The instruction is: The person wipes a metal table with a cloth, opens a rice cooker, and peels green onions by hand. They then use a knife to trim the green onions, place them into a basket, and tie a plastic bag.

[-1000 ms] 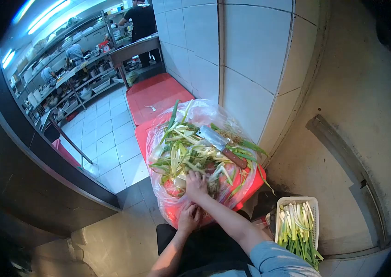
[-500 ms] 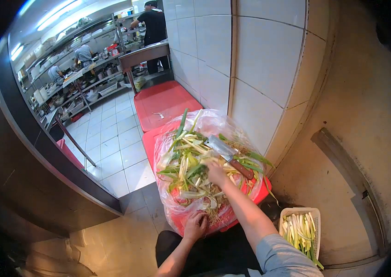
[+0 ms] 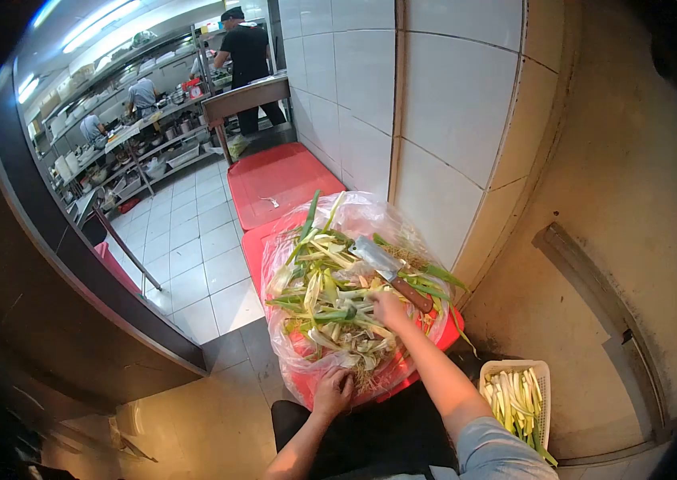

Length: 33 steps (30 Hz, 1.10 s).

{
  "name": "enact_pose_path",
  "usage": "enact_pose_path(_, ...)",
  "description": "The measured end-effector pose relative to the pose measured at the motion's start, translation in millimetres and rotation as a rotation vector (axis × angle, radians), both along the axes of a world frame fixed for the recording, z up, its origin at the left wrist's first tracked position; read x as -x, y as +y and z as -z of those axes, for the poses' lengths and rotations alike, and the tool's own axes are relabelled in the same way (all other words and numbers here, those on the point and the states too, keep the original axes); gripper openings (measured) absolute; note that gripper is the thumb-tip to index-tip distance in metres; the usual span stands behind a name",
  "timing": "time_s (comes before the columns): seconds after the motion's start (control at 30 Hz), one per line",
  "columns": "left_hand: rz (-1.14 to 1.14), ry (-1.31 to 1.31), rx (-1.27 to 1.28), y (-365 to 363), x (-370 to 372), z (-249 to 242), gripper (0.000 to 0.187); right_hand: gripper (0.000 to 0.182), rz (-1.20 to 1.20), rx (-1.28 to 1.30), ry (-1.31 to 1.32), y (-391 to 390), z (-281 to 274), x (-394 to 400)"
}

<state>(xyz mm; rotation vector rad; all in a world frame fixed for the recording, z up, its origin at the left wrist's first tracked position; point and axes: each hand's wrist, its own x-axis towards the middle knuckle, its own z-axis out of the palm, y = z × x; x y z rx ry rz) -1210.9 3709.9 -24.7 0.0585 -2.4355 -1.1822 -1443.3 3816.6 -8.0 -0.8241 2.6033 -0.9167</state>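
Observation:
Green onion leaves and trimmings (image 3: 330,280) are heaped on a clear plastic bag (image 3: 278,264) spread over a red stool top (image 3: 252,248). My right hand (image 3: 389,310) is closed at the right side of the heap, its fingertips among the stalks; what they grip is too small to name. Just above it lies a cleaver (image 3: 390,264) with a brown wooden handle. My left hand (image 3: 333,392) rests at the near edge of the bag, fingers curled beside a clump of roots (image 3: 365,378). Whether it holds anything is hidden.
A white basket (image 3: 545,400) of trimmed stalks stands on the floor at the lower right. Beyond the heap is another red stool top (image 3: 282,180). A tiled wall (image 3: 458,104) rises at the right. Several people work among kitchen shelves in the background, one in black (image 3: 246,56).
My right hand has shifted slightly right and down, and green leaves near it lie differently. My left hand remains near the bag's edge. The person in black has moved a little left.

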Motion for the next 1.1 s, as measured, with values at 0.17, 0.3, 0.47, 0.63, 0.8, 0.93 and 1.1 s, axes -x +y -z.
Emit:
enact_pose_path(0.17,0.008,0.016,-0.002,-1.0,-0.8,-0.1,0.012,0.023,-0.011,-0.16,0.179,-15.0,36.4,-11.4)
enact_pose_path(0.3,0.017,0.005,-0.016,-1.7,-1.8,3.7,0.012,0.018,0.208,0.009,0.331,-10.1,1.9,-16.1)
enact_pose_path(0.47,0.014,-0.01,-0.022,-1.0,-3.3,-1.5,0.013,0.027,0.208,0.388,0.514,13.6,-39.3,3.1)
enact_pose_path(0.63,0.018,0.042,0.011,-2.3,-3.1,1.7,0.013,0.043,0.241,0.327,0.295,28.3,-55.3,-16.7)
enact_pose_path(0.8,0.105,0.157,-0.134,-2.5,-5.5,-9.4,0.017,0.045,0.253,0.428,0.06,43.7,-59.2,-42.7)
enact_pose_path(0.93,0.043,0.385,0.092,2.2,4.5,-78.3,0.025,0.042,0.154,0.435,-0.009,49.4,-64.7,-57.5)
enact_pose_path(1.1,-0.119,0.377,0.494,-8.4,39.8,-137.0,0.02,0.035,-0.011,0.487,-0.432,49.2,-126.2,-105.9)
